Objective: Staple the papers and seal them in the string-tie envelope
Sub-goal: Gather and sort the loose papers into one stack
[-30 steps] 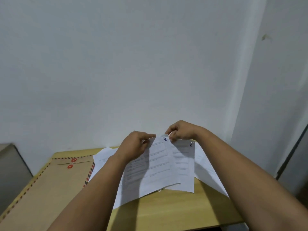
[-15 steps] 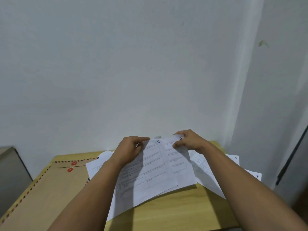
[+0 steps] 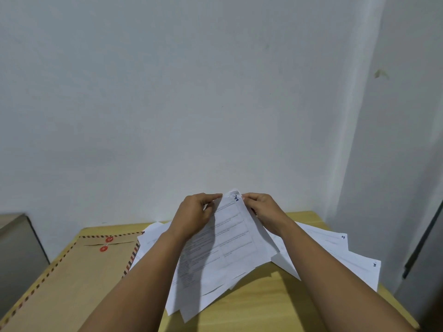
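Both hands hold up printed white sheets [image 3: 230, 240] by their top edge, tilted over the wooden table [image 3: 259, 305]; the front sheet bears a handwritten 1. My left hand [image 3: 194, 216] pinches the top left part, my right hand [image 3: 261, 210] the top right corner. More loose sheets [image 3: 347, 257], marked 3 and 4, lie fanned out under my right forearm. A brown string-tie envelope [image 3: 72, 274] with two red discs and a striped border lies flat at the left. No stapler is in view.
A white wall stands directly behind the table. A grey cabinet [image 3: 16, 255] sits beside the table on the left. A dark vertical strip [image 3: 422, 245] runs down at the far right.
The sheet marked 2, held beside sheet 1 by my right hand, has slid behind it. My hands have come closer together at the top edge. The view tilted, revealing sheets 3 and 4.
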Available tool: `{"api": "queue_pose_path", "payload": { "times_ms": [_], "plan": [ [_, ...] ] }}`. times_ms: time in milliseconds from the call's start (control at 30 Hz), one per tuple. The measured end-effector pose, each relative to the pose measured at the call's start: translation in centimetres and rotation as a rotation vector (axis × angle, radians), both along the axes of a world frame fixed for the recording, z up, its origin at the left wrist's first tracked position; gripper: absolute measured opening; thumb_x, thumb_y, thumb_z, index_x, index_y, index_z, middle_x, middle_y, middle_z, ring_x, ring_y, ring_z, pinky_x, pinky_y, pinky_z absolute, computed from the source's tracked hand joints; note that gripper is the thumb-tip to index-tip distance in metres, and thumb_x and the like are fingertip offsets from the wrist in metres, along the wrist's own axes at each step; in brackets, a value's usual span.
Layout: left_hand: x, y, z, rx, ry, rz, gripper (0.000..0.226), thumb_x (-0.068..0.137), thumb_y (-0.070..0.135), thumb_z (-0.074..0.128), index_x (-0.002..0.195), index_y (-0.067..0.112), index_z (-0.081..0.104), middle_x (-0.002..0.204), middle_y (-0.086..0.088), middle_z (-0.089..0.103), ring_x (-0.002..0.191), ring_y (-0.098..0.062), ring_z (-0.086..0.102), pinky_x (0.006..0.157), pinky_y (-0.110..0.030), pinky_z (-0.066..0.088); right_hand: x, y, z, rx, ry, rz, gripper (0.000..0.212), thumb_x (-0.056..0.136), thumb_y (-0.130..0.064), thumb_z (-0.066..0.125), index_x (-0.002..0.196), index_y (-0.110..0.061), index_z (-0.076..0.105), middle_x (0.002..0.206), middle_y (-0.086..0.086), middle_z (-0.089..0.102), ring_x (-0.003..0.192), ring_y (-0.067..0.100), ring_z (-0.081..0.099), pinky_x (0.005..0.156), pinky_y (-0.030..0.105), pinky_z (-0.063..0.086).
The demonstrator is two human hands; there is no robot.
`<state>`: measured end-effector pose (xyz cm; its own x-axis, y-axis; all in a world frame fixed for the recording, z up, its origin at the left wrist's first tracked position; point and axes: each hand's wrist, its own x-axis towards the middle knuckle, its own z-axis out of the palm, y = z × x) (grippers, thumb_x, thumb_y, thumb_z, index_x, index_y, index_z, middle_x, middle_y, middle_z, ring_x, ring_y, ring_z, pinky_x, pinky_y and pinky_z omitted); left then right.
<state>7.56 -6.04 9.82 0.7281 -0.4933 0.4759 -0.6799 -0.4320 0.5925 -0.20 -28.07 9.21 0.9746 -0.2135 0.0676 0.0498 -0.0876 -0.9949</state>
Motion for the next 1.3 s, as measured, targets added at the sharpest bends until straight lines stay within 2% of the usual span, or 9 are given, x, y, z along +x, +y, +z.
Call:
{"api": "queue_pose_path", "payload": {
  "times_ms": [167,300,400,500,567,700,867,1100,1300],
  "plan": [
    [0.3,0.3,-0.5,-0.026,0.017,0.059,0.040,0.094,0.011,0.059,0.123,0.035,0.072,0.093,0.016,0.074,0.088,-0.002,0.064,0.078,-0.021,0.048,0.0,1.5,0.0,0.065,-0.035,-0.028,0.024,0.098,-0.037,0.071,0.105,-0.019,0.084,0.108,0.005,0.082,0.101,0.021,0.076,0.096,0.038,0.057],
    [0.4,0.5,-0.7,-0.027,0.019,0.074,0.038,0.095,0.014,0.059,0.124,0.035,0.072,0.109,0.013,0.075,0.098,-0.003,0.066,0.085,-0.028,0.055,0.0,2.2,-0.7,0.064,-0.132,-0.067,0.014,0.093,-0.021,0.080,0.100,-0.010,0.083,0.100,0.011,0.082,0.091,0.024,0.078,0.090,0.038,0.061],
    [0.2,0.6,-0.7,-0.042,0.016,0.079,0.035,0.098,0.019,0.061,0.128,0.036,0.069,0.105,0.011,0.069,0.094,-0.007,0.064,0.085,-0.034,0.054,0.2,2.3,-0.9,0.044,-0.145,-0.084,0.013,0.093,-0.018,0.079,0.098,-0.007,0.082,0.097,0.012,0.082,0.088,0.024,0.078,0.088,0.038,0.062],
    [0.1,0.8,-0.5,-0.040,0.024,0.087,0.039,0.098,0.027,0.064,0.135,0.038,0.062,0.113,0.012,0.062,0.091,-0.004,0.063,0.085,-0.029,0.051,0.2,2.5,-0.9,0.047,-0.144,-0.077,0.012,0.093,-0.018,0.079,0.098,-0.006,0.082,0.097,0.013,0.082,0.086,0.022,0.078,0.085,0.035,0.062],
    [0.2,0.9,-0.4,-0.041,0.063,0.071,0.038,0.098,0.027,0.063,0.134,0.037,0.062,0.116,0.014,0.064,0.090,-0.001,0.063,0.080,-0.021,0.049,0.2,2.6,-0.9,0.049,-0.141,-0.079,0.013,0.092,-0.017,0.080,0.096,-0.006,0.082,0.096,0.014,0.082,0.084,0.022,0.078,0.084,0.035,0.062],
    [0.3,0.9,-0.5,-0.019,0.120,0.040,0.033,0.097,0.026,0.063,0.128,0.037,0.068,0.101,0.014,0.073,0.091,0.002,0.066,0.075,-0.016,0.049,0.1,3.0,-0.9,0.064,-0.133,-0.070,0.012,0.092,-0.016,0.080,0.097,-0.005,0.082,0.095,0.014,0.082,0.082,0.021,0.077,0.079,0.033,0.062],
    [0.0,0.7,-0.5,-0.033,0.112,0.028,0.034,0.096,0.019,0.062,0.125,0.035,0.070,0.102,0.017,0.072,0.091,0.011,0.063,0.071,-0.006,0.046,-0.3,3.6,-0.6,0.096,-0.210,-0.154,0.009,0.091,-0.007,0.079,0.100,-0.008,0.081,0.091,0.006,0.083,0.082,0.011,0.078,0.071,0.019,0.057],
    [0.0,0.7,-0.7,-0.041,0.094,-0.009,0.040,0.097,0.013,0.060,0.131,0.033,0.068,0.116,0.014,0.073,0.092,0.019,0.060,0.072,-0.002,0.044,0.1,4.2,-1.0,0.087,-0.270,-0.245,0.019,0.090,-0.010,0.081,0.096,-0.027,0.081,0.090,-0.001,0.082,0.087,0.009,0.077,0.070,0.014,0.056],
    [0.3,1.0,-0.8,-0.044,0.084,-0.018,0.039,0.099,0.013,0.059,0.132,0.030,0.067,0.122,0.013,0.071,0.094,0.022,0.058,0.075,-0.001,0.044,0.2,4.2,-1.2,0.100,-0.256,-0.242,0.018,0.089,-0.010,0.083,0.103,-0.022,0.082,0.090,0.001,0.083,0.087,0.011,0.078,0.073,0.019,0.060]
  ]
}}
